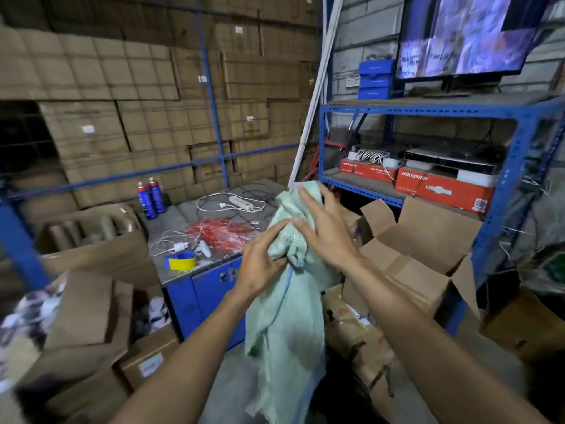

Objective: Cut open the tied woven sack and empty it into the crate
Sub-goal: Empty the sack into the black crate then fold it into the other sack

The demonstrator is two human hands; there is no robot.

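Note:
A pale green woven sack (287, 325) with a thin blue stripe hangs limp and crumpled in front of me, its upper part bunched between both hands. My left hand (260, 258) pinches the bunched cloth from the left. My right hand (324, 231) lies flat on the sack's upper right side with its fingers spread. No crate and no cutting tool can be made out.
A blue-fronted metal table (211, 264) behind the sack carries red plastic ties (223, 232), a power strip (241, 203), chargers, blue-and-yellow tape (182, 261) and two spray cans (151, 198). Open cardboard boxes (428, 240) surround me. A blue shelf rack (516, 166) stands to the right.

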